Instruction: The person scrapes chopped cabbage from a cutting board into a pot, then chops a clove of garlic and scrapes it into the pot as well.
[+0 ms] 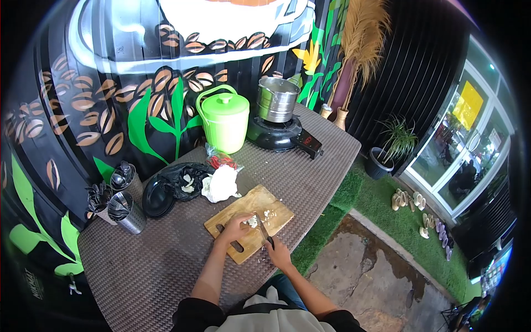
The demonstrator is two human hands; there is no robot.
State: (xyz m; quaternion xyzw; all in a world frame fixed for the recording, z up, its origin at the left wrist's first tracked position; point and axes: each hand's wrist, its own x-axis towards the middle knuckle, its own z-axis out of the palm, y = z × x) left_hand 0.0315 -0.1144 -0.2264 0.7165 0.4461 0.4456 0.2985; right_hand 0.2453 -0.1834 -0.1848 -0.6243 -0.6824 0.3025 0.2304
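A wooden cutting board [279,213] with handle slots lies at a slant near the table's front edge. My right hand [278,254] is closed around the dark handle of a knife [262,226], its blade over the board. Beside the blade, my left hand [235,228] has its fingers bent together at a little heap of chopped white food [253,221]. Fingertips and heap meet there; exactly what they pinch is partly hidden. More white bits [269,213] are scattered right of the blade. Behind the board sits a lumpy white thing [221,184], whose kind I cannot make out.
A black plastic bag [185,180] and black lid [159,198] lie left, near metal cutlery holders [127,213]. Red chillies [222,161] in clear plastic rest before a green lidded bucket [225,119]. A steel pot [278,99] stands on a black stove [272,134].
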